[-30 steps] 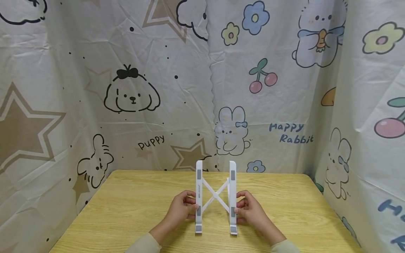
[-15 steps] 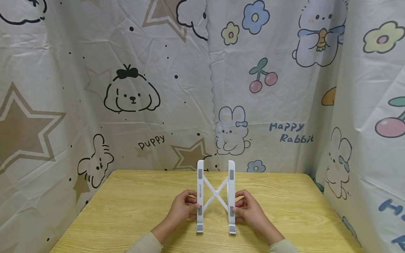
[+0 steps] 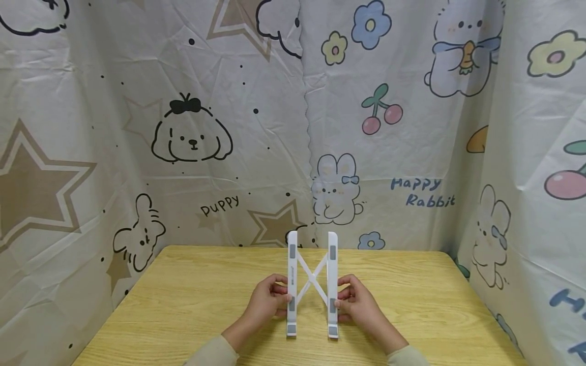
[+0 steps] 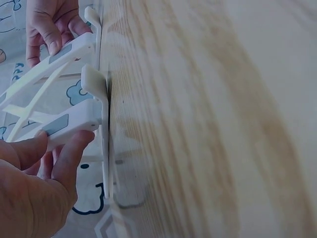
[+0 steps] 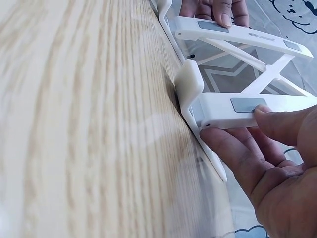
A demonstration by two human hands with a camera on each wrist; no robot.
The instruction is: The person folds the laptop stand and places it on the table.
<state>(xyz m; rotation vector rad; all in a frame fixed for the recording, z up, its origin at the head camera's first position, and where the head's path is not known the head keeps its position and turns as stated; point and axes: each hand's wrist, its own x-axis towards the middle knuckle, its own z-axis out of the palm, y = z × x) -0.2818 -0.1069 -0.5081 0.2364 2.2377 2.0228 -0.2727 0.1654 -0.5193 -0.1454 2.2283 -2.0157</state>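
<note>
A white folding laptop stand [image 3: 292, 274] stands on the table, its two long side bars joined by an X-shaped brace [image 3: 312, 278]. Grey pads dot the bars, and small upturned lips finish their near ends. My left hand [image 3: 269, 300] pinches the left bar low down, thumb on a grey pad and fingers behind. On the other side my right hand [image 3: 357, 301] grips the right bar in the same way. The right wrist view shows the thumb on the grey pad [image 5: 242, 104] and the fingers under the bar. In the left wrist view both hands appear along the stand.
The light wood-grain table [image 3: 197, 284] reaches back to a cloth curtain [image 3: 265, 152] printed with puppies, rabbits, stars and flowers. More of this curtain hangs at the left and right sides of the table.
Both hands have moved slightly inward, bringing the stand's two side bars closer together. The X brace has narrowed with them.
</note>
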